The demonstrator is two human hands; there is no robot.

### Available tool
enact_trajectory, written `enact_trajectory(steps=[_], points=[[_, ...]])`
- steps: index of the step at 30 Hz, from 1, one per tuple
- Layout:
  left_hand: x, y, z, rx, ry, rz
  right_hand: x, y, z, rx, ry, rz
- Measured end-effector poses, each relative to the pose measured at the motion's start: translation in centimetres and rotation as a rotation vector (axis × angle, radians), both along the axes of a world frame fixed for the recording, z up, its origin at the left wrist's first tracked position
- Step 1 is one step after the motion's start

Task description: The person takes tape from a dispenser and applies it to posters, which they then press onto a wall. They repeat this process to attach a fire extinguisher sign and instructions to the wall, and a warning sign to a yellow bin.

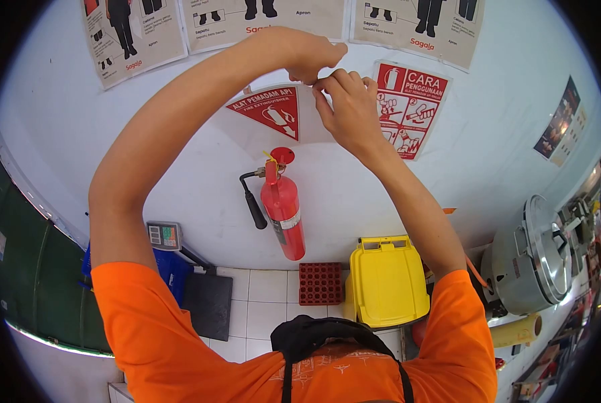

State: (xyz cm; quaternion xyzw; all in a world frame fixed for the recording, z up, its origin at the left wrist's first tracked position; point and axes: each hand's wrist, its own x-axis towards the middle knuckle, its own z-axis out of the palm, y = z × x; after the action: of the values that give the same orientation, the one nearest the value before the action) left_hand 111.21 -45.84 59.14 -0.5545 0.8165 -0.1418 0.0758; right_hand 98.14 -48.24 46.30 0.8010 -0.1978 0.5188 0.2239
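My left hand (314, 57) is raised against the white wall, fingers curled closed, at the upper right corner of a red triangular fire extinguisher sign (277, 111). Close beside it, my right hand (351, 107) has thumb and index finger bent together, their tips meeting the left hand's fingers. Whatever sits between the fingertips is hidden or too small to make out. Below the sign, a red fire extinguisher (285, 208) with a black horn (255, 210) hangs on the wall. To the right of my right hand is a red and white instruction poster (411, 111).
Beige posters (408, 33) line the wall above. Down by the floor stand a digital scale (164, 235), a blue crate (173, 275), a red-brown egg tray (320, 283) and a yellow lidded bin (389, 282). A large metal pot (525, 262) is at the right.
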Motion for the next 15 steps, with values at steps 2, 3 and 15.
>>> enact_trajectory(steps=[2,3,15], points=[[0.0,-0.2,-0.6,-0.123,-0.099,-0.041,-0.1,-0.1,0.1,-0.011,-0.003,0.001],[0.0,0.2,-0.8,-0.151,-0.114,-0.081,-0.1,-0.1,0.1,-0.024,-0.014,0.015],[-0.1,3.3,-2.9,-0.312,0.019,-0.121,0.7,0.5,-0.9,-0.026,-0.075,0.085]])
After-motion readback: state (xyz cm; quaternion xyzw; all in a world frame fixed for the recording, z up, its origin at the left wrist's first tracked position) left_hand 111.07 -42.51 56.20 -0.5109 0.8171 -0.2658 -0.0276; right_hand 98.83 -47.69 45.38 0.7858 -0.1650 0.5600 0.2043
